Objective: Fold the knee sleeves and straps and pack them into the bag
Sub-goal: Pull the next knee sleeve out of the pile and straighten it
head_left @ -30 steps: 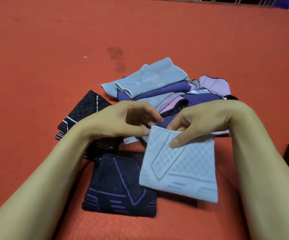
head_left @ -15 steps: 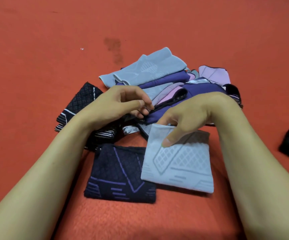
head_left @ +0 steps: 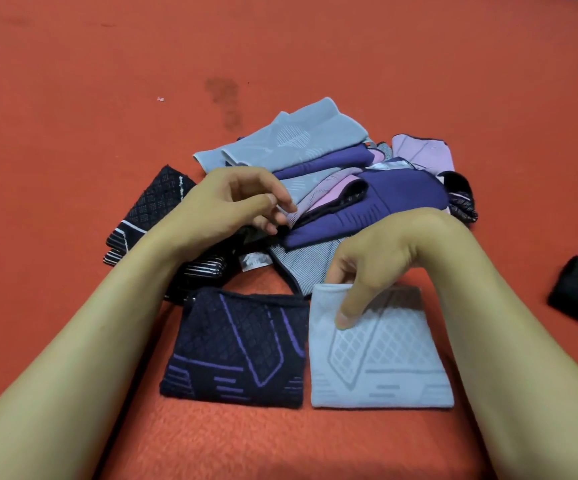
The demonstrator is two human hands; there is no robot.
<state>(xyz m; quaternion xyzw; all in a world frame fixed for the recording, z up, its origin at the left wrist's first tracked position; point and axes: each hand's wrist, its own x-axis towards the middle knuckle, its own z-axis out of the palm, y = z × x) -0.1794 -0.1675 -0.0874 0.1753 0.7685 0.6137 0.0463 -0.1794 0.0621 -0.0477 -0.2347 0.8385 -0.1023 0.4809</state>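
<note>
Grey sleeve (head_left: 377,355) now beside navy one (head_left: 235,348) (touching) — right hand (head_left: 367,261) pinching.

No words, numbers or brand names can be read anywhere. A small silvery tag (head_left: 253,261) sticks out from the pile of knee sleeves (head_left: 332,188), but its print is too blurred to read.

left hand (head_left: 225,202) curled, right hand (head_left: 367,261) pinching
</note>
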